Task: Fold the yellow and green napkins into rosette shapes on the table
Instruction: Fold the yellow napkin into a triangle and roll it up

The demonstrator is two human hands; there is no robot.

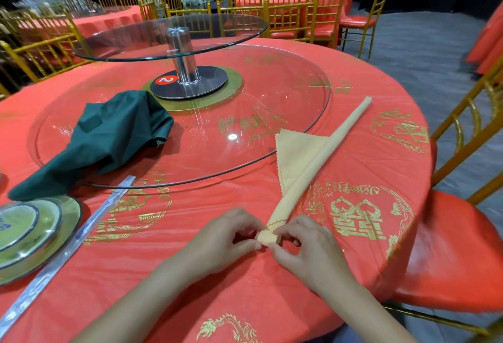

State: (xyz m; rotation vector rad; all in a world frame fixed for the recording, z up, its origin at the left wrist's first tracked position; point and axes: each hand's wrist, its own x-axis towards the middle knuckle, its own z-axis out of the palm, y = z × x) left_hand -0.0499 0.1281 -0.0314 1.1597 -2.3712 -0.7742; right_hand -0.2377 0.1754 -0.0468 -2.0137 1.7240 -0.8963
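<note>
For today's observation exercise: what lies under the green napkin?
The green napkin rests partly on the glass turntable, its near end on the red tablecloth. Anything beneath its folds is hidden.

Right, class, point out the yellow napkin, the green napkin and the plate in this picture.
yellow napkin [318, 165], head view, middle of the rolled strip.
green napkin [114, 135], head view, centre of the crumpled cloth.
plate [72, 214], head view, gold rim at its right edge.
</note>
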